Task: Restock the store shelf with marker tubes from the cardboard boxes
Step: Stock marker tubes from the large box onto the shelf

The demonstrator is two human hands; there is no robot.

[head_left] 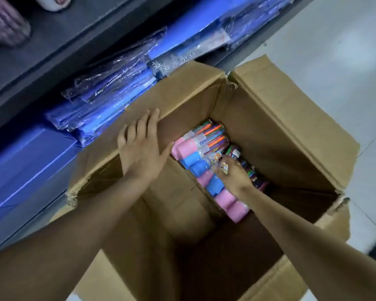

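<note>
A large open cardboard box [280,131] stands on the floor in front of the shelf. At its bottom lie several marker tubes [195,153] with pink and blue caps, packed side by side. My left hand [141,146] rests flat with spread fingers on the box's left flap. My right hand [234,174] reaches deep into the box and lies over the tubes, blurred; its fingers seem to close round one tube, but the hold is not plain.
The dark shelf [59,46] runs along the upper left, stacked with blue plastic-wrapped folders [109,94]. Blue flat boxes [24,168] sit at the lower left. White tiled floor [343,46] lies to the right of the box.
</note>
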